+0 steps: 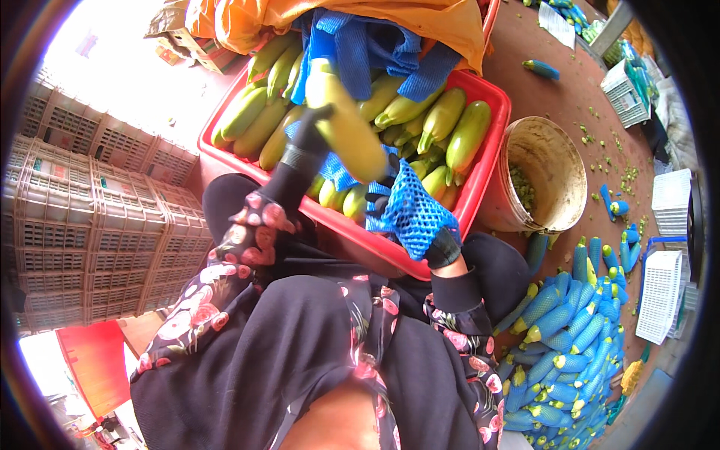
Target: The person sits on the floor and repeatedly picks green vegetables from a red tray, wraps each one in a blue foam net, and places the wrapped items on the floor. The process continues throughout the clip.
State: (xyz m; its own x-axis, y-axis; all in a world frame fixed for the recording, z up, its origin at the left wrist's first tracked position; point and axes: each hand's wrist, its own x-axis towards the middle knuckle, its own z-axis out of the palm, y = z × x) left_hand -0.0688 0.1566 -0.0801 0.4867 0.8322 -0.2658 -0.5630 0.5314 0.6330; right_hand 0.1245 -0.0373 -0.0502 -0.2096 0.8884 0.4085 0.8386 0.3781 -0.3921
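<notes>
My left hand, in a black glove, grips a pale green zucchini that is blurred and slants across the middle of a red plastic crate. Just right of the zucchini's lower end, my right hand, also gloved in black, has a blue foam mesh sleeve over it, with dark fingertips showing at its left side. More zucchini lie in the crate around both hands. Flat blue mesh sleeves are heaped over the crate's far side.
Orange cloth hangs over the crate's far edge. A dirty bucket with green scraps stands to the right. Sleeved zucchini form a large pile at lower right. Stacked plastic crates stand at left; white baskets are at far right.
</notes>
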